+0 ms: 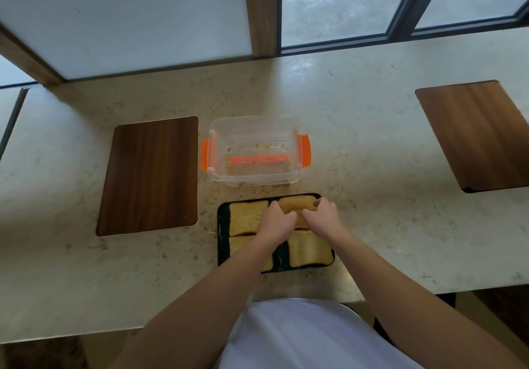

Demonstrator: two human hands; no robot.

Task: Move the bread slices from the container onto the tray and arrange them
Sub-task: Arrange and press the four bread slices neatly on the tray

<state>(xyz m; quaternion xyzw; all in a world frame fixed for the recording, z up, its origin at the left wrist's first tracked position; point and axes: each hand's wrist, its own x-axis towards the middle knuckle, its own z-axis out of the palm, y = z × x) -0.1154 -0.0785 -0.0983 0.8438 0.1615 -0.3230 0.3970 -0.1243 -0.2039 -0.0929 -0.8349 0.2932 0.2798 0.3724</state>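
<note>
Hands: the left hand [277, 219] and the right hand [320, 216] are meeting side by side over the far-right corner of the tray [222, 242], fingers curled down onto one bread slice [296, 203].
Grip: both hands are closing narrowly on that slice, the left taking its near-left edge, the right its near-right edge; whether it is being lifted or pressed flat cannot be told.
Held slice: it is lying directly under and just beyond the fingertips, its long axis running left to right, its far edge touching the tray's far rim.
Other slices: one slice [246, 217] is sitting just left of the left hand; another [309, 249] is lying nearer the body, beneath the right wrist; a fourth is showing partly under the left forearm.
Container [256, 151]: it is standing beyond both hands, apart from the tray, holding only crumbs.
Nearer hand: neither; both are equally placed on the slice.
Judgement: transfer appears done; squaring this last slice against its neighbours is what remains.
</note>
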